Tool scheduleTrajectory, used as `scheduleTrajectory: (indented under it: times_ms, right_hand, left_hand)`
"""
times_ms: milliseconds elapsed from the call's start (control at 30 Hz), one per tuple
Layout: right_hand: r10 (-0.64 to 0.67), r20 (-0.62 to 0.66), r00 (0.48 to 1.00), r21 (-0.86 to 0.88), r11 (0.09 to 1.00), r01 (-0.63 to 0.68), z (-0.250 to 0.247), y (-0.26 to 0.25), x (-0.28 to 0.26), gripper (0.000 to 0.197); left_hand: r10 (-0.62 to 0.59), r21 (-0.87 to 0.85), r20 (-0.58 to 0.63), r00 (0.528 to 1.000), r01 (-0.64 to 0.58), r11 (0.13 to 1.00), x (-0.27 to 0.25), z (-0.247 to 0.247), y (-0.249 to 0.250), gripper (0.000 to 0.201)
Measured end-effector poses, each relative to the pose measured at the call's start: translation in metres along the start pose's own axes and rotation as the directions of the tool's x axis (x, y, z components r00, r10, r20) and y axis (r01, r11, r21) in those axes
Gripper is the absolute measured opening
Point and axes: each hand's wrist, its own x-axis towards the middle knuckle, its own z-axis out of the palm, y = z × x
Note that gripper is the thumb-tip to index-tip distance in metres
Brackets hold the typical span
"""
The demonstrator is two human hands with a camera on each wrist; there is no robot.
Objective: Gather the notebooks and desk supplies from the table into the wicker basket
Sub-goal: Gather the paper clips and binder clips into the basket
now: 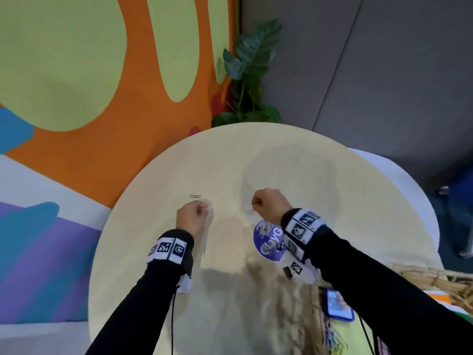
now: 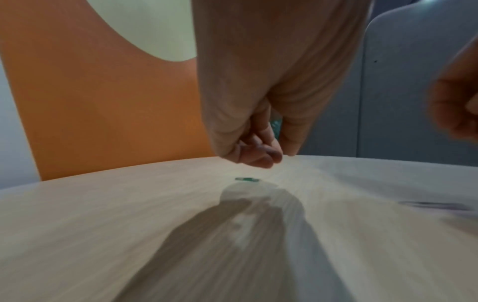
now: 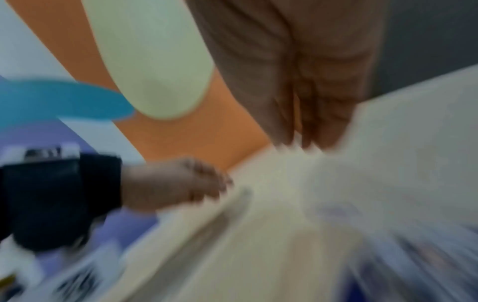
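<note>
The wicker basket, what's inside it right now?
Inside the wicker basket, a blue booklet and something yellow-green show. The right arm's black sleeve covers the middle, so the rest is hidden.

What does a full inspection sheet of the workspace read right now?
Surface: round pale table, mostly bare.
Job's things: green paper clip lies flat just beyond the left hand; round purple sticker lies by the right wrist; wicker basket at the near right edge holds a blue item, too blurred to name.
Clutter: nothing seen.
Grippers: left hand curled, fingertips above the clip, something green inside the curl, unclear; right hand curled over the table, its contents hidden.
Cables: black cord hangs from the left wrist.
Surroundings: colourful floor, a plant, grey wall.
</note>
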Motion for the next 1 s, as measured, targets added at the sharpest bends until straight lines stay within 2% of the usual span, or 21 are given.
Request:
scheduleTrajectory:
  times_ms: [167, 267, 433, 600, 700, 800, 900, 1000]
  right_hand:
    - [0.079, 0.185, 0.98, -0.246, 0.969, -0.032, 0.04, -0.004, 0.055, 0.03]
    - [0.127, 0.202, 0.971, -0.305, 0.951, -0.061, 0.058, -0.004, 0.068, 0.03]
    - [0.205, 0.231, 0.951, -0.364, 0.925, -0.111, 0.064, -0.003, 0.074, 0.026]
    - [0.192, 0.268, 0.944, -0.394, 0.916, -0.075, 0.064, -0.009, 0.067, 0.028]
    - [0.148, 0.248, 0.957, -0.358, 0.932, -0.052, 0.046, -0.019, 0.057, 0.026]
    - [0.065, 0.178, 0.982, -0.273, 0.962, -0.014, 0.005, -0.024, 0.032, 0.02]
    - [-0.038, 0.096, 0.995, -0.179, 0.982, 0.055, -0.043, -0.025, -0.017, 0.014]
    - [-0.075, 0.008, 0.997, -0.135, 0.988, 0.075, -0.076, -0.012, -0.082, 0.01]
  left_hand:
    - [-0.001, 0.01, -0.124, 0.992, 0.003, 1.0, 0.046, 0.0, -0.013, 0.024]
    - [0.022, 0.07, -0.141, 0.99, -0.012, 0.997, 0.071, 0.0, -0.02, 0.024]
    - [0.082, 0.175, -0.096, 0.992, -0.065, 0.982, 0.093, 0.004, -0.022, 0.023]
    - [0.053, 0.3, 0.015, 0.998, -0.055, 0.952, 0.101, 0.004, -0.02, 0.01]
    - [0.047, 0.33, 0.03, 0.998, -0.055, 0.943, 0.102, 0.002, -0.016, 0.007]
    - [0.039, 0.369, 0.067, 0.997, -0.061, 0.927, 0.1, 0.002, -0.011, 0.012]
    - [0.029, 0.418, 0.054, 0.998, -0.049, 0.907, 0.097, 0.0, -0.011, 0.024]
    - [0.037, 0.47, 0.05, 0.998, -0.056, 0.881, 0.092, 0.0, -0.01, 0.028]
